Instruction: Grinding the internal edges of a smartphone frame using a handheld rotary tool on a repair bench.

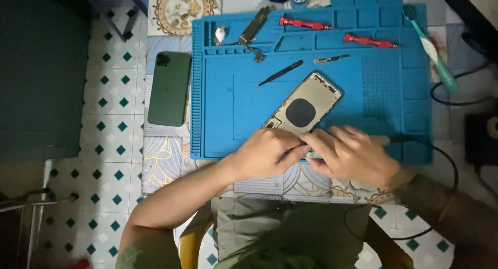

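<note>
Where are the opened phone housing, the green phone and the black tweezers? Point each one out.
opened phone housing (306, 105), head view, on its dark round coil.
green phone (169, 88), head view, middle of its back.
black tweezers (281, 72), head view, mid-length of the shaft.

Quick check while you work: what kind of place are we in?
Likely a small home phone-repair bench: a blue repair mat holds an opened phone housing, red screwdrivers and black tweezers; tiled floor beside it.

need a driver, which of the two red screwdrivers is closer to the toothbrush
The right-hand red screwdriver, lying just left of the toothbrush; the other one sits further left.
</note>
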